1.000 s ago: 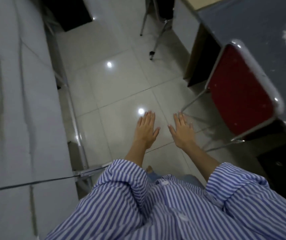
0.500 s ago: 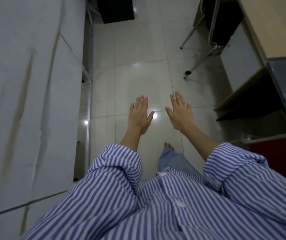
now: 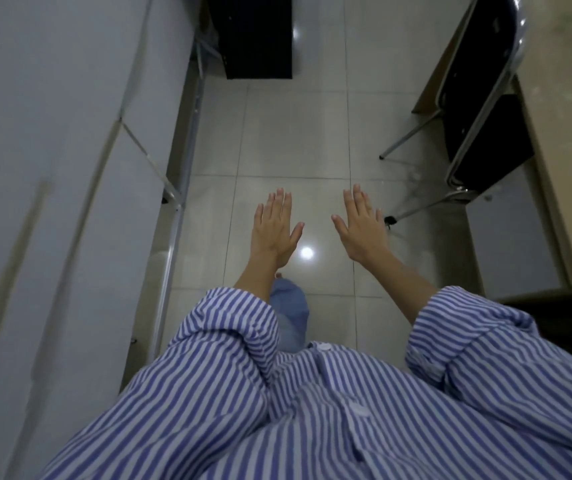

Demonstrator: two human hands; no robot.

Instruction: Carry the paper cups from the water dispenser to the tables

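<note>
My left hand (image 3: 275, 227) and my right hand (image 3: 361, 226) are stretched out in front of me, palms down, fingers apart, over the tiled floor (image 3: 295, 133). Both hands hold nothing. No paper cup and no water dispenser is in view. My blue-and-white striped sleeves fill the bottom of the view, and one leg in blue trousers (image 3: 289, 311) shows below my left forearm.
A long white table (image 3: 52, 168) with a metal frame runs along the left. A black chair with metal legs (image 3: 478, 109) and a beige table (image 3: 561, 150) stand on the right. A black box (image 3: 255, 36) sits ahead on the floor. A tiled aisle runs between them.
I have walked forward along the aisle: the red chair and dark table on the right have passed out of view, and the black chair and beige table came closer. Both hands stay open.
</note>
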